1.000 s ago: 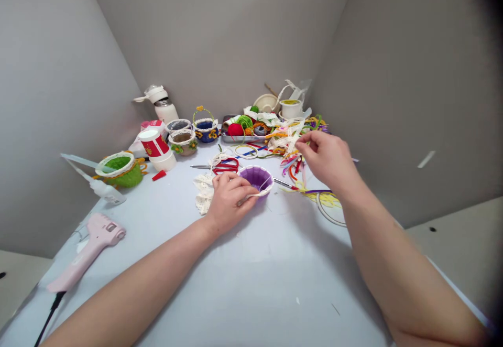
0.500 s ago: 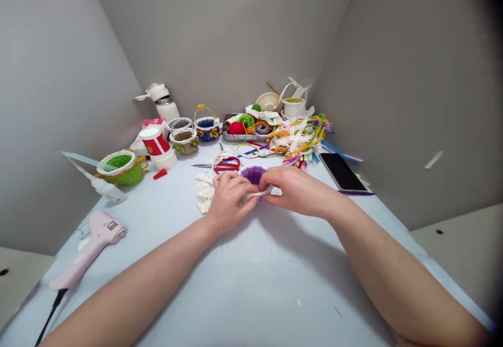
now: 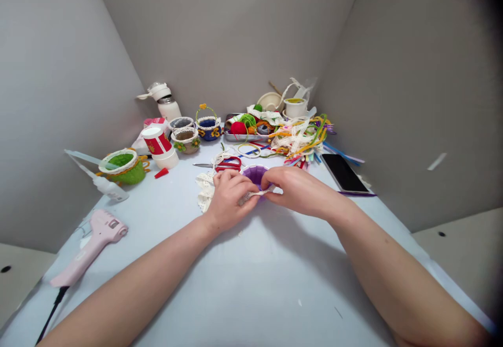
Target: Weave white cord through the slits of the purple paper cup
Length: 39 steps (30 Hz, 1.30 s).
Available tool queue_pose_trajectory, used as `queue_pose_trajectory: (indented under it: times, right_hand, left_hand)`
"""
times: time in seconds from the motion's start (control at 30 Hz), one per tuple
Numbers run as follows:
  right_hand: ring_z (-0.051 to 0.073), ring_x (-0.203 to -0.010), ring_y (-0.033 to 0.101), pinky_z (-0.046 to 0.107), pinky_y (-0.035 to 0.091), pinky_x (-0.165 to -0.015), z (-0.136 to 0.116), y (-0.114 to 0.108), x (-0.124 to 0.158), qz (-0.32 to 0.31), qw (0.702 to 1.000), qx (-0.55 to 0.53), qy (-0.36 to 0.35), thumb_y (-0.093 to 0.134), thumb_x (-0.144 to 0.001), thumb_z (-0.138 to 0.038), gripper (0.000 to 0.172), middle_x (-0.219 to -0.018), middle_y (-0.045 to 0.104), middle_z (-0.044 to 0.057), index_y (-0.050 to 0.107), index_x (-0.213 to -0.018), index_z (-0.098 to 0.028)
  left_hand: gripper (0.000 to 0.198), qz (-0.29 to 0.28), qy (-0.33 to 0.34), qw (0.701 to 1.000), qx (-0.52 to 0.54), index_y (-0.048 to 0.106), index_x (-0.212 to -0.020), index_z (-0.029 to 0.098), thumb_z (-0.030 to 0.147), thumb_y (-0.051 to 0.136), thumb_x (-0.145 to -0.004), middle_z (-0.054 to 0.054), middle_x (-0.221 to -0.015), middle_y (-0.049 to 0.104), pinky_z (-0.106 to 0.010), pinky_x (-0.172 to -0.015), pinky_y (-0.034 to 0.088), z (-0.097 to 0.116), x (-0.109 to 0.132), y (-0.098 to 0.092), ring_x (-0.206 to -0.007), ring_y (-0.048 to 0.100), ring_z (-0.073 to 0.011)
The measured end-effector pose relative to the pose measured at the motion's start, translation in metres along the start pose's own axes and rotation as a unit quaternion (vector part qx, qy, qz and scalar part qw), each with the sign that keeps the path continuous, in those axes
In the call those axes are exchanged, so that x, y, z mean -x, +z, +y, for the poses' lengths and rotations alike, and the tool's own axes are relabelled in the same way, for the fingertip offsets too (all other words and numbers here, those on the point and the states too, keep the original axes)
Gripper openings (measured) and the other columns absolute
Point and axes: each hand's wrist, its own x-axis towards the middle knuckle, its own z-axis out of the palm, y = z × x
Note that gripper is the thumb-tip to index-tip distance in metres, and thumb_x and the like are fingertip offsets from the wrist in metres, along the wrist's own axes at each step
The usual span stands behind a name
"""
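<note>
1. Near the middle of the counter (image 3: pixel 243 294), a purple ribbed cup (image 3: pixel 255 175) sits between the two hands, its opening facing up, with white trim (image 3: pixel 255 194) along its near rim.
2. On the cup's left side, the left hand (image 3: pixel 231 196) curls over the edge, thumb and fingers pinching the trim, seemingly to steady the cup.
3. At the near right edge, the right hand (image 3: pixel 294 190) pinches the same rim, fingertips inside and thumb outside, probably to press the trim against the wall; the exact contact is partly hidden.
4. Just left of the left hand lies bunched white lace (image 3: pixel 205 192); red-handled scissors (image 3: pixel 228 164) rest just beyond the cup, presumably for easy reach.
5. Farther left, a pink glue gun (image 3: pixel 92 247) lies well apart from the hands, perhaps so its nozzle stays away from them.
6. Along the far side, a metal tray (image 3: pixel 247 138) gathers yarn balls (image 3: pixel 238 128), likely to stop them rolling; a phone (image 3: pixel 343 173) lies flat to the right.
</note>
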Motion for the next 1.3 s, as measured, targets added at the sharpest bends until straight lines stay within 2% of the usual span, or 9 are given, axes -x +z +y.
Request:
queue_pose_trajectory:
  times: [0.1, 0.33, 0.43, 0.57, 0.7, 0.83, 1.0, 1.3]
  right_hand:
    - [0.015, -0.076, 0.059, 0.023, 0.034, -0.063, -0.001, 0.0, 0.0, 0.002, 1.0, -0.016, -0.02, 0.06, -0.081, -0.019, 0.009, -0.086, 0.067, 0.001, 0.062, -0.09, -0.02]
    - [0.015, -0.072, 0.058, 0.024, 0.035, -0.064, -0.001, 0.005, -0.002, 0.002, 1.0, 0.014, -0.001, 0.058, -0.081, -0.017, 0.006, -0.078, 0.066, 0.002, 0.064, -0.08, -0.019]
    - [0.016, -0.076, 0.06, 0.024, 0.038, -0.066, 0.001, -0.003, 0.002, 0.004, 1.0, -0.01, -0.001, 0.058, -0.081, -0.017, 0.011, -0.087, 0.068, 0.004, 0.065, -0.09, -0.019]
    - [0.018, -0.088, 0.062, 0.025, 0.041, -0.074, 0.006, -0.018, 0.008, 0.033, 0.999, -0.03, 0.012, 0.046, -0.09, -0.016, 0.023, -0.101, 0.069, 0.007, 0.065, -0.103, -0.018]
    - [0.016, -0.081, 0.06, 0.025, 0.039, -0.07, 0.008, -0.018, 0.007, 0.056, 0.998, -0.019, 0.0, 0.044, -0.091, -0.015, 0.023, -0.091, 0.069, 0.003, 0.066, -0.097, -0.02]
    - [0.013, -0.066, 0.05, 0.024, 0.032, -0.06, 0.004, -0.012, 0.003, 0.057, 0.998, -0.003, -0.009, 0.047, -0.09, -0.014, 0.018, -0.072, 0.059, -0.001, 0.061, -0.08, -0.019]
    - [0.014, -0.075, 0.047, 0.025, 0.031, -0.065, 0.001, -0.009, 0.002, 0.08, 0.996, 0.017, -0.044, 0.047, -0.09, -0.012, 0.023, -0.081, 0.055, 0.003, 0.059, -0.07, -0.016]
    - [0.014, -0.073, 0.045, 0.025, 0.03, -0.064, 0.003, -0.005, -0.001, 0.072, 0.995, 0.007, -0.069, 0.047, -0.088, -0.008, 0.025, -0.076, 0.052, 0.003, 0.06, -0.068, -0.016]
  left_hand:
    - [0.009, 0.001, 0.0, 1.0, -0.002, 0.069, -0.09, 0.024, 0.029, 0.062, -0.086, -0.003, -0.092, 0.069, -0.041, -0.087, 0.031, 0.001, 0.0, 0.0, -0.099, 0.05, -0.0219]
    - [0.008, -0.002, -0.002, 1.0, 0.004, 0.068, -0.089, 0.023, 0.028, 0.062, -0.086, -0.003, -0.092, 0.07, -0.041, -0.087, 0.031, 0.002, -0.001, -0.001, -0.099, 0.051, -0.0219]
    - [0.009, 0.0, 0.001, 1.0, 0.006, 0.069, -0.09, 0.024, 0.029, 0.063, -0.086, -0.003, -0.092, 0.07, -0.041, -0.087, 0.031, 0.001, -0.001, 0.0, -0.097, 0.051, -0.0217]
    - [0.008, 0.0, -0.002, 1.0, 0.008, 0.068, -0.088, 0.023, 0.029, 0.063, -0.085, -0.002, -0.092, 0.07, -0.041, -0.086, 0.032, 0.0, -0.001, 0.0, -0.094, 0.051, -0.0212]
    - [0.007, 0.004, 0.001, 1.0, 0.008, 0.068, -0.087, 0.024, 0.027, 0.063, -0.085, -0.002, -0.091, 0.071, -0.041, -0.087, 0.032, 0.001, 0.0, 0.001, -0.093, 0.051, -0.0207]
    - [0.006, 0.007, -0.002, 1.0, 0.007, 0.068, -0.087, 0.024, 0.027, 0.064, -0.085, -0.002, -0.091, 0.071, -0.041, -0.087, 0.032, 0.001, 0.0, 0.001, -0.093, 0.051, -0.0212]
    - [0.006, 0.008, 0.004, 1.0, 0.014, 0.068, -0.087, 0.023, 0.026, 0.064, -0.084, -0.001, -0.091, 0.072, -0.041, -0.086, 0.032, 0.001, 0.0, -0.001, -0.093, 0.052, -0.0211]
    - [0.007, -0.001, -0.004, 1.0, 0.008, 0.069, -0.086, 0.024, 0.027, 0.063, -0.085, -0.002, -0.091, 0.072, -0.042, -0.087, 0.033, 0.002, -0.001, -0.001, -0.095, 0.052, -0.0219]
